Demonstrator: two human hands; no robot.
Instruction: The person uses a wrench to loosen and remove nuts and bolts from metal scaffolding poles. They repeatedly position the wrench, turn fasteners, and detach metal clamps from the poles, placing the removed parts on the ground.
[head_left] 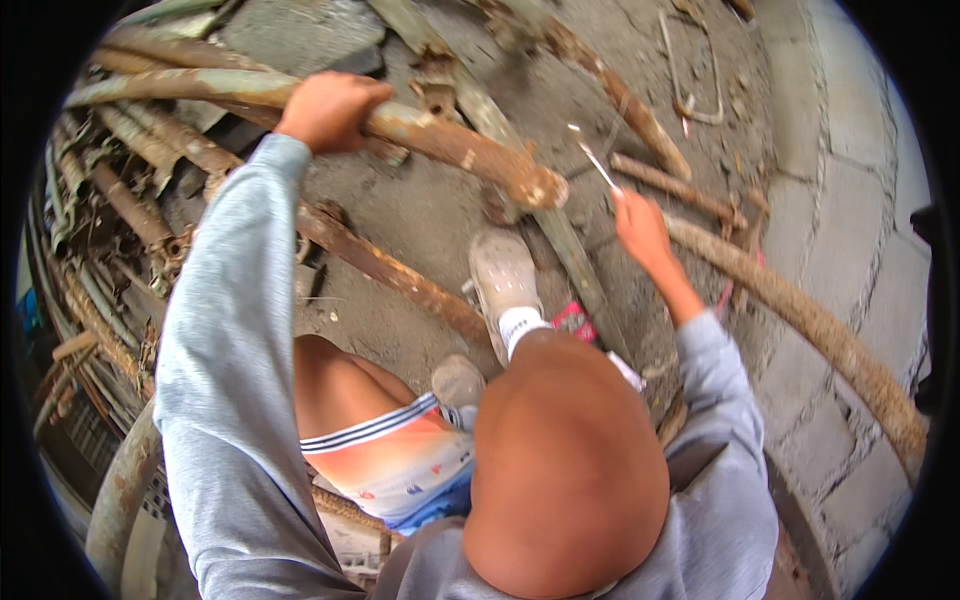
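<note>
My left hand (pixel 335 110) is wrapped around a long rusty pipe (pixel 440 140), which slants from the upper left to its rust-crusted end near the centre. The pipe's near end lies over a flat wooden or metal bar (pixel 570 250). In my right hand (pixel 642 232) is a thin, pale metal rod-like tool (pixel 598 163), its tip pointing up and left towards the pipe's end. A small gap shows between tool and pipe. My fingers hide the tool's handle, so its exact kind is unclear.
Scrap pipes (pixel 130 205) are heaped at the left. A long curved rusty pipe (pixel 800 305) runs along the right beside a concrete block wall (pixel 850 230). More rusty bars (pixel 620 95) lie on the dirt ahead. A pink packet (pixel 573 322) lies near my shoe (pixel 503 270).
</note>
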